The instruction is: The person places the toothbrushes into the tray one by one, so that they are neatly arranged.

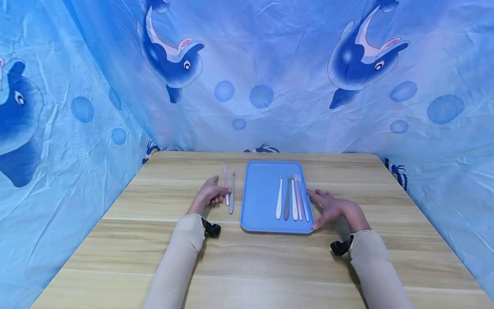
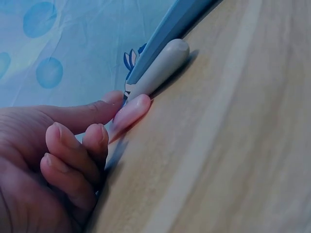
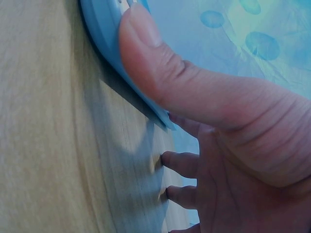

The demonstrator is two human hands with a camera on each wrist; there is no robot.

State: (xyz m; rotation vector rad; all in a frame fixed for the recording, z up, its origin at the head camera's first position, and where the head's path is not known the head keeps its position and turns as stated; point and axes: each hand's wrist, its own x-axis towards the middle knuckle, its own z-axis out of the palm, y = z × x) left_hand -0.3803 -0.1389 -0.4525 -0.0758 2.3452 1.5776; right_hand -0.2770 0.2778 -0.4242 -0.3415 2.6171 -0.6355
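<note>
On the table, left of the blue tray, lie a pink toothbrush and a grey toothbrush side by side. My left hand is beside them, its thumb reaching across the pink one toward the grey one. In the left wrist view, the thumb tip is at the pink handle and the other visible fingers curl inward. Several toothbrushes, white, grey, pink and blue, lie lengthwise on the tray's right half. My right hand is spread at the tray's right edge, thumb on the near corner.
A wooden table carries everything. Behind and beside it hangs a blue curtain printed with dolphins and bubbles. Black wrist cameras sit on both forearms near the sleeves.
</note>
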